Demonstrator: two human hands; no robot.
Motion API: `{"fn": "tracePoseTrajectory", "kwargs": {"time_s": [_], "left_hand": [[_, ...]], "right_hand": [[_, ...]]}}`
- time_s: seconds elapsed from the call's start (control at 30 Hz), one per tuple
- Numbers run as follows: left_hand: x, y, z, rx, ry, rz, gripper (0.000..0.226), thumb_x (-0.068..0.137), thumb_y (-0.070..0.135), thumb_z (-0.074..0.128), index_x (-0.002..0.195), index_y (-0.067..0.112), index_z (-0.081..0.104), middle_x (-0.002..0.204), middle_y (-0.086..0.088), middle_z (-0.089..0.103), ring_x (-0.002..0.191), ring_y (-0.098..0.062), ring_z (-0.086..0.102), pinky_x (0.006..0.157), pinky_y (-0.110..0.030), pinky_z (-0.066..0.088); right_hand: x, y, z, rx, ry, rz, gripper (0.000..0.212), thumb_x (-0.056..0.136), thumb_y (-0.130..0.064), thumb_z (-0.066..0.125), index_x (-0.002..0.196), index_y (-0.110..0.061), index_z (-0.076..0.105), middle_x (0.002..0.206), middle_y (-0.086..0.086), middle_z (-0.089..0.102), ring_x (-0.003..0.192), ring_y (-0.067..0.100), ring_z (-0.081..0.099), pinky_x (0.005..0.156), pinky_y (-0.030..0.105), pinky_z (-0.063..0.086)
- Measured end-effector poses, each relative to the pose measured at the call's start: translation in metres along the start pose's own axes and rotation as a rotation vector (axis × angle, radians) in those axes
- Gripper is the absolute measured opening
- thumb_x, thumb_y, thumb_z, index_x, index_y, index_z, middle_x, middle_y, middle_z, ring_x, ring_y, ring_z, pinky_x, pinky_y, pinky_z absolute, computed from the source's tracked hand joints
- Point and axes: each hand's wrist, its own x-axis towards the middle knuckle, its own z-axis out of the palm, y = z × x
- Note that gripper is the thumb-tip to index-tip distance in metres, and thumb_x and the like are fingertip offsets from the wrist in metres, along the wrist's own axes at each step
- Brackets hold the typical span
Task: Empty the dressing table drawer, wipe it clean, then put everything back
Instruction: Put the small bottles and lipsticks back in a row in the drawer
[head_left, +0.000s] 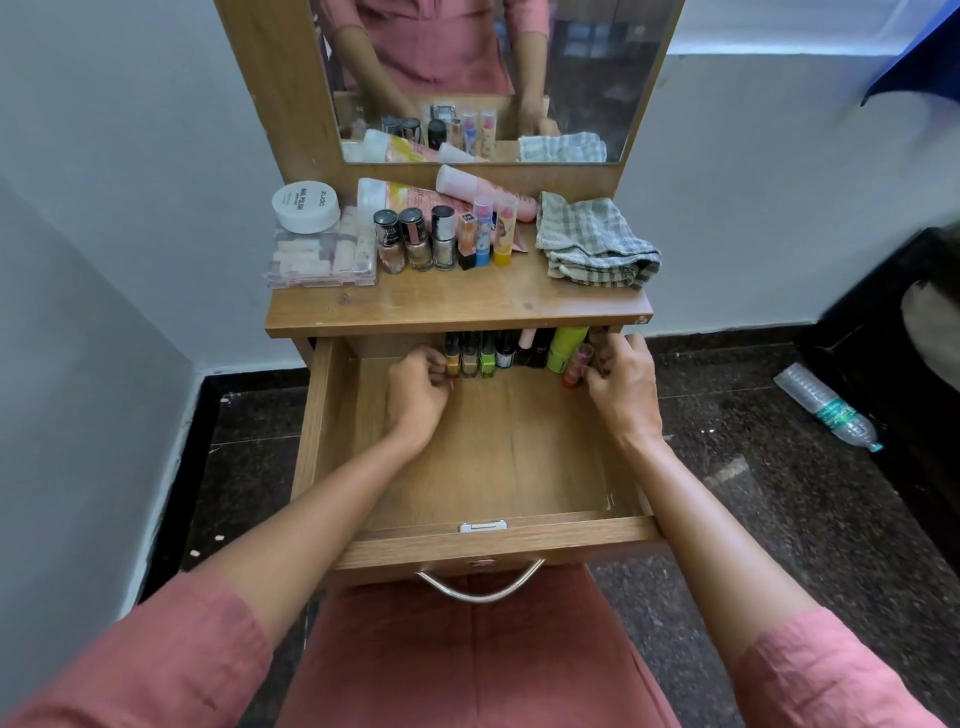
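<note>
Two forearms in pink sleeves reach into the open drawer (493, 538) of the dressing table, which is pulled out under the worktop (452, 306). Both hands are at the drawer's back wall. The left hand (418, 389) has its fingers curled in tight against the yellow nail polish bottle (453, 359); I cannot tell if it actually grips the bottle. The right hand (623, 387) has fingers and thumb curled round a pink-red tube (575, 368), which stands tilted just beside the green tube (566, 349).

A row of small bottles (498, 354) stands upright along the back wall between the hands: yellow, beige, green, then darker ones. The front part of the drawer floor is bare wood. A metal handle (480, 586) hangs on the drawer front.

On the worktop are a white round jar (305, 206) resting on a clear plastic box (322, 260), three nail polish bottles (414, 240) in a line, and three small coloured sticks (485, 234) just beside them. Two squeeze tubes (467, 191) lie behind. A checked cloth (595, 247) is bunched at the right edge. The mirror (587, 73) rises behind all of it.

A plastic water bottle (826, 410) lies on the dark floor to the right.
</note>
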Motion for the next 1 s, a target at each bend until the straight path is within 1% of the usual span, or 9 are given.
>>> {"fn": "tracePoseTrajectory", "kwargs": {"time_s": [0.1, 0.2, 0.3, 0.37, 0.53, 0.67, 0.7, 0.8, 1.0], "left_hand": [[-0.011, 0.01, -0.013, 0.008, -0.008, 0.112, 0.019, 0.079, -0.006, 0.059, 0.097, 0.001, 0.061, 0.09, -0.004, 0.059, 0.085, -0.011, 0.055, 0.063, -0.005, 0.042], [-0.018, 0.026, -0.029, 0.022, -0.005, 0.225, 0.016, 0.081, 0.001, 0.062, 0.096, 0.004, 0.062, 0.089, 0.0, 0.06, 0.084, -0.007, 0.055, 0.066, 0.004, 0.041], [-0.015, 0.048, -0.043, 0.011, 0.004, 0.315, 0.016, 0.083, 0.003, 0.061, 0.099, 0.005, 0.062, 0.091, -0.001, 0.06, 0.084, -0.008, 0.056, 0.071, -0.002, 0.044], [-0.007, 0.064, -0.05, 0.022, 0.023, 0.395, 0.015, 0.084, 0.004, 0.059, 0.099, 0.007, 0.061, 0.093, -0.002, 0.062, 0.083, -0.009, 0.056, 0.07, -0.01, 0.048], [0.03, 0.1, -0.063, 0.108, 0.139, 0.584, 0.017, 0.085, 0.008, 0.058, 0.101, 0.008, 0.064, 0.101, -0.006, 0.067, 0.093, -0.013, 0.059, 0.08, -0.02, 0.048], [0.056, 0.118, -0.062, 0.269, 0.169, 0.616, 0.028, 0.087, 0.012, 0.056, 0.113, 0.008, 0.062, 0.114, -0.01, 0.065, 0.108, -0.023, 0.058, 0.091, -0.033, 0.045], [0.061, 0.12, -0.061, 0.327, 0.168, 0.613, 0.03, 0.087, 0.013, 0.056, 0.116, 0.009, 0.061, 0.116, -0.011, 0.065, 0.109, -0.025, 0.058, 0.093, -0.036, 0.044], [0.073, 0.123, -0.058, 0.459, 0.15, 0.58, 0.033, 0.088, 0.017, 0.055, 0.121, 0.012, 0.058, 0.118, -0.012, 0.064, 0.112, -0.028, 0.057, 0.095, -0.037, 0.043], [0.079, 0.123, -0.056, 0.491, 0.113, 0.591, 0.032, 0.089, 0.023, 0.055, 0.117, 0.012, 0.061, 0.112, -0.01, 0.067, 0.107, -0.026, 0.059, 0.09, -0.035, 0.044]], "right_hand": [[0.0, -0.001, -0.007, 0.027, 0.003, 0.002, 0.019, 0.08, 0.001, 0.062, 0.1, 0.002, 0.062, 0.097, 0.019, 0.056, 0.083, 0.026, 0.054, 0.08, 0.034, 0.049], [-0.001, -0.007, -0.016, 0.063, 0.034, 0.002, 0.01, 0.08, 0.002, 0.062, 0.089, 0.0, 0.065, 0.087, 0.012, 0.058, 0.069, 0.012, 0.05, 0.071, 0.023, 0.046], [0.003, -0.024, -0.027, 0.158, 0.043, -0.028, 0.002, 0.079, 0.001, 0.065, 0.08, -0.001, 0.066, 0.078, 0.009, 0.06, 0.056, 0.004, 0.052, 0.061, 0.009, 0.047], [0.012, -0.043, -0.034, 0.198, 0.047, -0.084, 0.004, 0.079, -0.003, 0.068, 0.082, 0.0, 0.067, 0.078, 0.011, 0.062, 0.058, 0.012, 0.054, 0.058, 0.004, 0.043], [0.05, -0.096, -0.044, 0.219, 0.062, -0.227, 0.017, 0.08, -0.007, 0.067, 0.094, 0.001, 0.068, 0.084, 0.01, 0.063, 0.075, 0.013, 0.053, 0.063, 0.006, 0.04], [0.081, -0.125, -0.037, 0.155, 0.003, -0.319, 0.026, 0.08, -0.005, 0.065, 0.105, -0.001, 0.066, 0.1, 0.012, 0.063, 0.083, 0.013, 0.051, 0.066, 0.005, 0.039], [0.088, -0.128, -0.033, 0.127, -0.027, -0.324, 0.03, 0.08, -0.004, 0.064, 0.109, -0.002, 0.065, 0.106, 0.013, 0.063, 0.089, 0.015, 0.053, 0.071, 0.007, 0.041], [0.098, -0.131, -0.022, 0.035, -0.112, -0.32, 0.037, 0.083, -0.005, 0.059, 0.119, -0.005, 0.06, 0.121, 0.012, 0.059, 0.109, 0.023, 0.055, 0.093, 0.031, 0.047], [0.103, -0.126, -0.016, -0.014, -0.115, -0.291, 0.033, 0.083, -0.003, 0.057, 0.116, -0.004, 0.062, 0.121, 0.014, 0.06, 0.111, 0.027, 0.055, 0.095, 0.038, 0.047]]}}
